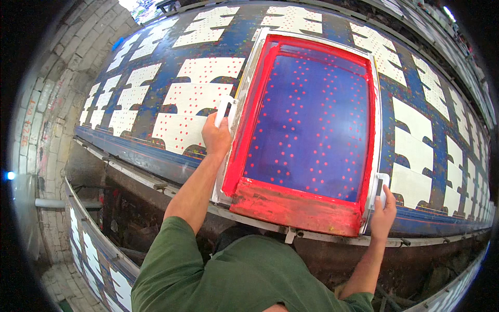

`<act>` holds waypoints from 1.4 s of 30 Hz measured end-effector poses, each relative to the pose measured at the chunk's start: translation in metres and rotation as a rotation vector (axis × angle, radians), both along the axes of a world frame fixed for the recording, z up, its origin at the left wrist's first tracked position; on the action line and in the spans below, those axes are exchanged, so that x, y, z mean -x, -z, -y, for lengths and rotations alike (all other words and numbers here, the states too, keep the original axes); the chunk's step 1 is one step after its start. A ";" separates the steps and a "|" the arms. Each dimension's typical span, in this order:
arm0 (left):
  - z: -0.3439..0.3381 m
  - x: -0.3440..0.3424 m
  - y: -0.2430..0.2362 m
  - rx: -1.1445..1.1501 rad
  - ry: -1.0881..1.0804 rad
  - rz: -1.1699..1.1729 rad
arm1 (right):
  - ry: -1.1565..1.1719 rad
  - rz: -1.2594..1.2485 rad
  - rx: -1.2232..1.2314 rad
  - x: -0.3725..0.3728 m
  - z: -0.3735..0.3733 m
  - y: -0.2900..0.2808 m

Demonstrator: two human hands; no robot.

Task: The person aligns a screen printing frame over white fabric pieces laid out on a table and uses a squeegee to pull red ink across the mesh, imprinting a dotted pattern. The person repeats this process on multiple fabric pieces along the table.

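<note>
A screen-printing frame (pixel 378 130) lies over the long blue printing table, its blue mesh (pixel 317 119) dotted with small red spots. Thick red ink smears the inner border, and a wide red-stained strip (pixel 296 205) crosses the end closest to me. My left hand (pixel 217 136) is closed around the white handle (pixel 223 110) on the frame's left side. On the other side, my right hand (pixel 383 210) grips a second white handle (pixel 383 182), lower down. White cut fabric pieces (pixel 184 106) printed with red dots lie just left of the frame. Near it on the right, the pieces (pixel 413 156) look plain.
More dotted white pieces (pixel 205 25) run along the table's far side. A metal rail (pixel 140 174) follows the near edge, in front of my body. Another table with white pieces (pixel 91 255) stands at lower left. A pale brick wall (pixel 67 67) rises beyond the left end.
</note>
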State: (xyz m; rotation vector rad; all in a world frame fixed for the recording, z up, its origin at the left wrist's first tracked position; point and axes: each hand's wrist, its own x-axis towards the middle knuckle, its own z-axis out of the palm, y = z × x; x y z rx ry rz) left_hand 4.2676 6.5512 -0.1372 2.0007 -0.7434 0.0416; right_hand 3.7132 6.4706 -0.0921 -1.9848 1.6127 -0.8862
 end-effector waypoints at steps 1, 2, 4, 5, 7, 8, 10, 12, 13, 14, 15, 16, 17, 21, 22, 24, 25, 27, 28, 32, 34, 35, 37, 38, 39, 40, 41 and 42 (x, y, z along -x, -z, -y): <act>0.000 0.000 0.002 -0.013 -0.005 0.000 | 0.003 -0.299 0.135 -0.008 -0.008 -0.001; 0.002 -0.001 0.004 -0.025 -0.005 0.000 | -0.115 -0.304 0.212 -0.017 -0.018 -0.005; 0.004 -0.003 0.007 -0.043 -0.015 0.065 | -0.284 -0.347 0.249 -0.036 -0.045 -0.014; 0.010 -0.007 0.007 -0.032 -0.007 0.101 | -0.467 -0.244 0.188 -0.052 -0.052 -0.014; 0.011 -0.007 0.007 -0.050 -0.017 0.073 | -0.704 -0.201 0.087 -0.072 -0.074 -0.021; 0.012 -0.006 0.006 -0.054 -0.016 0.059 | -0.760 -0.239 0.082 -0.082 -0.085 -0.023; 0.013 -0.005 0.004 -0.058 -0.005 0.013 | -0.799 -0.317 0.125 -0.090 -0.094 -0.027; 0.013 -0.003 0.004 -0.042 0.004 -0.006 | -0.762 -0.385 0.221 -0.100 -0.096 -0.025; 0.013 -0.005 0.003 -0.037 0.014 0.016 | -0.768 -0.397 0.237 -0.101 -0.096 -0.027; 0.013 -0.005 0.004 -0.007 0.048 -0.014 | -0.775 -0.406 0.251 -0.103 -0.096 -0.028; 0.014 -0.005 0.005 -0.011 0.042 0.010 | -0.775 -0.403 0.271 -0.106 -0.095 -0.030; 0.014 -0.007 0.007 -0.015 0.038 0.015 | -0.773 -0.380 0.307 -0.109 -0.094 -0.033; 0.014 -0.007 0.008 -0.023 0.047 0.022 | -0.755 -0.408 0.302 -0.114 -0.092 -0.036; 0.013 -0.009 0.012 0.000 0.091 0.006 | -0.712 -0.468 0.264 -0.150 -0.086 -0.043; 0.013 -0.008 0.012 0.030 0.109 0.034 | -0.707 -0.489 0.244 -0.158 -0.087 -0.045; 0.014 -0.009 0.010 0.052 0.127 0.045 | -0.689 -0.511 0.225 -0.170 -0.091 -0.050; 0.014 -0.008 0.009 0.036 0.125 0.023 | -0.681 -0.519 0.211 -0.173 -0.092 -0.054; 0.014 -0.008 0.008 0.021 0.123 -0.034 | -0.689 -0.542 0.119 -0.175 -0.093 -0.061; 0.015 -0.007 0.008 0.025 0.121 -0.066 | -0.701 -0.554 0.045 -0.175 -0.089 -0.065; 0.015 -0.007 0.008 0.005 0.107 -0.113 | -0.783 -0.584 -0.170 -0.179 -0.054 -0.081; 0.015 -0.008 0.008 -0.001 0.110 -0.097 | -0.754 -0.644 -0.247 -0.188 -0.029 -0.085; 0.015 -0.008 0.007 0.002 0.112 -0.084 | -0.753 -0.650 -0.233 -0.194 -0.014 -0.086; 0.014 -0.007 0.006 0.019 0.119 -0.051 | -0.732 -0.626 -0.208 -0.202 0.018 -0.090; 0.013 -0.007 0.006 0.018 0.119 -0.053 | -0.692 -0.652 -0.181 -0.210 0.036 -0.089; 0.012 -0.006 0.005 0.029 0.125 -0.089 | -0.681 -0.634 -0.118 -0.219 0.056 -0.087; 0.012 -0.006 0.005 0.038 0.119 -0.069 | -0.658 -0.625 -0.071 -0.226 0.077 -0.086; 0.012 -0.005 0.005 0.032 0.121 -0.069 | -0.669 -0.587 -0.014 -0.232 0.099 -0.085; 0.011 -0.004 0.005 0.038 0.126 -0.062 | -0.659 -0.598 -0.007 -0.240 0.122 -0.082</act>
